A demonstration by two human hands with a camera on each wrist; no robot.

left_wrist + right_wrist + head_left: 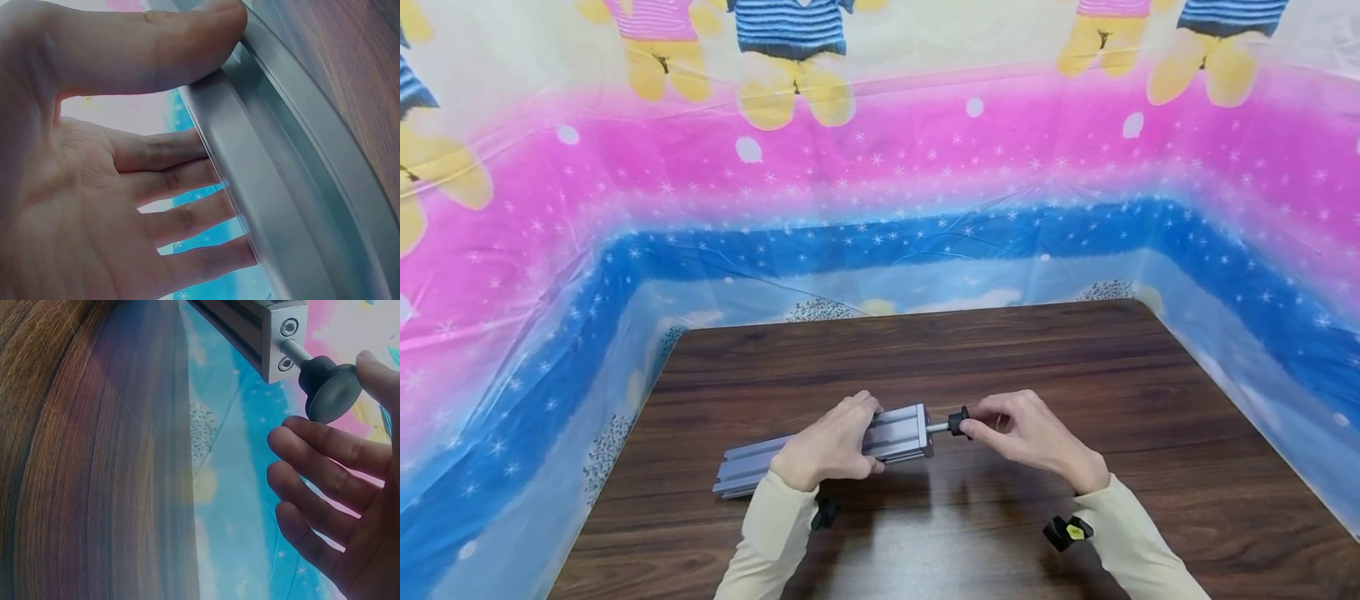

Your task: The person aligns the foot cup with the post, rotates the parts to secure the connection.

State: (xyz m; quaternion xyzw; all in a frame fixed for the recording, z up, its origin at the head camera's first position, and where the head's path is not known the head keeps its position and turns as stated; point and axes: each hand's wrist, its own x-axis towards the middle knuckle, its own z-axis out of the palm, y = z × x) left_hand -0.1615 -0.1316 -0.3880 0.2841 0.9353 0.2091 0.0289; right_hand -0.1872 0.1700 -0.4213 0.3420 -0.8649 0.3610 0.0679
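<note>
A grey aluminium extrusion profile (895,429) with grooved sides lies slantwise across the middle of the head view. My left hand (831,442) grips it from above, thumb on the near side and fingers over the far side. From the profile's right end plate (284,344), which carries screws, a threaded rod (938,427) sticks out. At the rod's end is a black levelling foot (331,390) with a round base. My right hand (1033,433) pinches this foot between thumb and index finger, its other fingers loosely bent below in the right wrist view.
The dark wood-grain table (1000,358) extends under both hands. A patterned pink and blue cloth (895,167) hangs behind the table and along its sides. Black straps with small devices (1063,532) sit on the wrists.
</note>
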